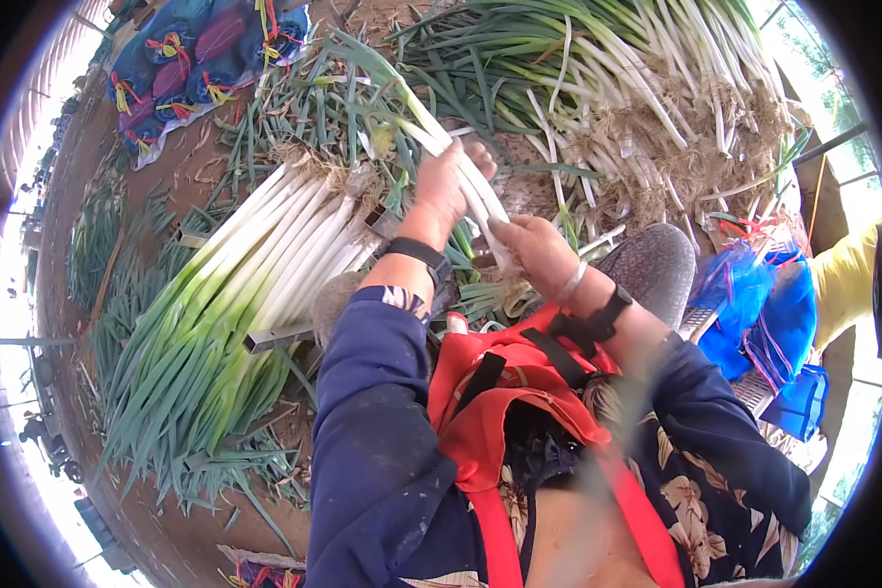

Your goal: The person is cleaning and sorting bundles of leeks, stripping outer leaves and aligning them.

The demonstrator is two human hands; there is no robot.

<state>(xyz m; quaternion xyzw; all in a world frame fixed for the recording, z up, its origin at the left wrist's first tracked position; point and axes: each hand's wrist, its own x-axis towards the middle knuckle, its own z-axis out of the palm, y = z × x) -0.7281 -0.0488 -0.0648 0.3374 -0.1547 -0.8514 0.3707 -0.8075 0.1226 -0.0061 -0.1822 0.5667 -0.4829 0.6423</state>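
Observation:
My left hand (445, 180) is closed around the pale stalks of green onions (478, 191), whose green tops point up and away to the left. Near their root end, the thumb and fingers of my right hand (536, 246) grip the same stalks. To the left of my hands, a neat bunch of peeled green onions (257, 257) lies across a metal frame (275, 338), white ends towards the top and green leaves towards the lower left. A large heap of green onions with soil-covered roots (632, 95) lies beyond my hands at the upper right.
Blue and purple mesh bundles (206, 59) tied with ribbons lie at the upper left. Leaf scraps (294, 110) cover ground beyond the bunch. Blue mesh bags (764, 301) sit on a plastic crate (753, 393) at the right. A yellow sleeve or cloth (845, 283) shows at the right edge.

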